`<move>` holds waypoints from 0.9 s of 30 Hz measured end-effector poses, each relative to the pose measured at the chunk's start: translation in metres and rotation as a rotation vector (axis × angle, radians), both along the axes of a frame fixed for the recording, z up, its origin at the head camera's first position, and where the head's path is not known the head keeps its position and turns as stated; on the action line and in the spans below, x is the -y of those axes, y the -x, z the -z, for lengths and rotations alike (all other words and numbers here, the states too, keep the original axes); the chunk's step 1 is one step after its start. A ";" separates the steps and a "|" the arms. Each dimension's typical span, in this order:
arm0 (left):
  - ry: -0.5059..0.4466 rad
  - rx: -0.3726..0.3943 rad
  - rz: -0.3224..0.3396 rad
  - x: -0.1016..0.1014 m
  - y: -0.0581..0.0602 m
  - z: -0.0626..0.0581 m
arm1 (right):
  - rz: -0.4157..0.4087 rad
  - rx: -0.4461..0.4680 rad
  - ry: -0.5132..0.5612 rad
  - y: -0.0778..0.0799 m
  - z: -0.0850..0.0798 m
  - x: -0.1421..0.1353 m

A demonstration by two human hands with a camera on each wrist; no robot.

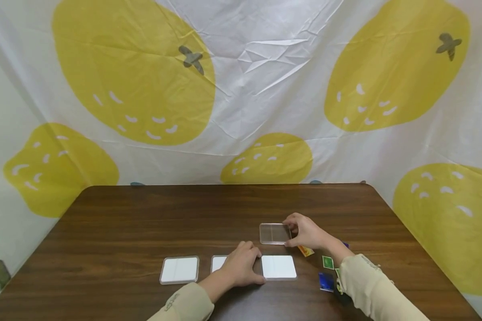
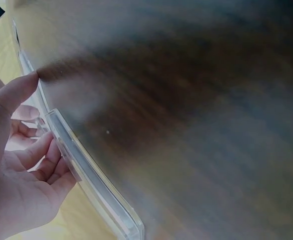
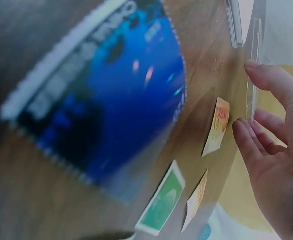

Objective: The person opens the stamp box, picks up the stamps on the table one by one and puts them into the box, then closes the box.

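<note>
My right hand (image 1: 307, 232) pinches a thin, clear rectangular plastic case (image 1: 274, 234) by its right end, thumb at the near edge and fingers at the far edge. My left hand (image 1: 241, 263) grips the left end of a clear case with a white insert (image 1: 279, 267), thumb and fingers at its two corners. Under that hand, partly hidden, is a second white-filled case (image 1: 218, 263). A third white-filled case (image 1: 179, 269) lies further left. Below the right forearm lie several stamps, among them a blue stamp (image 3: 121, 95), a green stamp (image 3: 162, 202) and an orange stamp (image 3: 217, 127).
The brown wooden table (image 1: 144, 223) has rounded far corners. A white cloth (image 1: 265, 111) with yellow fruit prints hangs behind it and at the sides. Something dark (image 1: 341, 294), partly covered by the right sleeve, sits close to the stamps.
</note>
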State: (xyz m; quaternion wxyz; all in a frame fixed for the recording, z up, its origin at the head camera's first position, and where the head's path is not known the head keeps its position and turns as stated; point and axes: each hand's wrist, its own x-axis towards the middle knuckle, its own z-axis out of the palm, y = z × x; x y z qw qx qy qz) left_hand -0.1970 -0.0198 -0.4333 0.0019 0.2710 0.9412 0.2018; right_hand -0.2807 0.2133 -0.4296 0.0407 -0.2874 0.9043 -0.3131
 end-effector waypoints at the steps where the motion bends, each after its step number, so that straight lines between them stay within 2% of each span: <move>1: -0.001 0.001 -0.001 0.000 0.000 0.000 | 0.000 0.005 0.002 0.001 0.001 0.001; 9: -0.002 0.008 0.001 -0.001 0.002 0.001 | -0.013 -0.035 -0.074 0.007 0.001 0.006; 15: 0.002 0.009 -0.004 0.000 0.002 0.000 | -0.016 -0.031 -0.128 0.010 -0.002 0.008; 27: 0.007 0.016 -0.002 -0.001 0.003 0.002 | 0.017 -0.014 -0.124 0.010 -0.001 0.008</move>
